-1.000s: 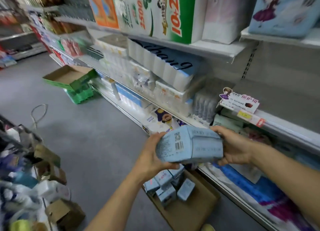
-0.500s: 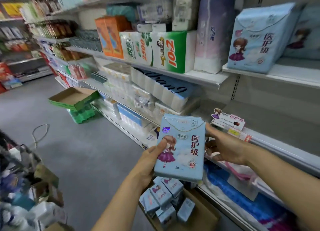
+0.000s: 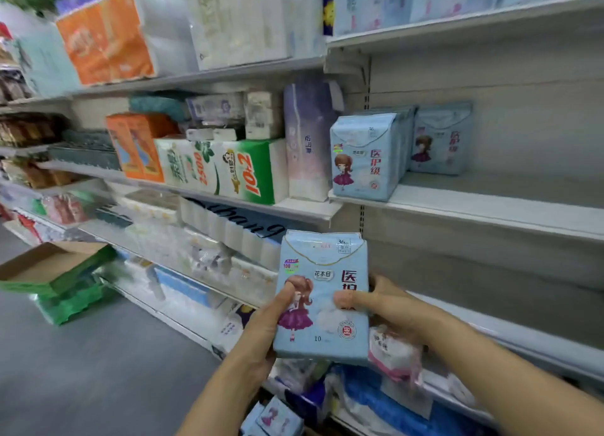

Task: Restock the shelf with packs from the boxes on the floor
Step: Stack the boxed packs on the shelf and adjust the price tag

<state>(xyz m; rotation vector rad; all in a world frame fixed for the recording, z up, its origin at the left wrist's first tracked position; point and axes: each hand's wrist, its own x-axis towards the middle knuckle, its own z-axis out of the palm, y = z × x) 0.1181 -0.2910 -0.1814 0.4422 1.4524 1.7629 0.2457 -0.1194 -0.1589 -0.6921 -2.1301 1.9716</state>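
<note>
Two hands held one pale blue pack (image 3: 322, 296) upright in front of the shelving, its long axis vertical and its printed face turned toward the camera. The left hand (image 3: 261, 341) gripped the pack's left edge, thumb pressed flat across the cartoon girl in a purple dress; the right hand (image 3: 380, 303) gripped the right edge, thumb curled over the front and fingers behind. On the pack, "36" stood near the top flap, "100" on a small coloured badge, "花本目" in a white oval, large red characters beginning "医" down the right side, a round red seal near the bottom, and "10" at the lower left.

Higher up, on the shelf (image 3: 490, 203) to the right, a row of matching blue packs (image 3: 364, 159) stood upright at the shelf's left end, faces forward, with "医护级" legible in red. One more matching pack (image 3: 441, 139) stood farther back, just beside them. The rest of that shelf board was bare.

To the left, a green and white tissue bale (image 3: 242, 171) read "10+2" and "2500", next to an orange pack (image 3: 137, 148). Below it, a wrapped block of rolls (image 3: 235, 229) carried dark script, partly hidden. A green carton (image 3: 55, 272) sat open on the grey floor (image 3: 98, 370). More blue packs (image 3: 274, 419) showed at the bottom edge, blurred.
</note>
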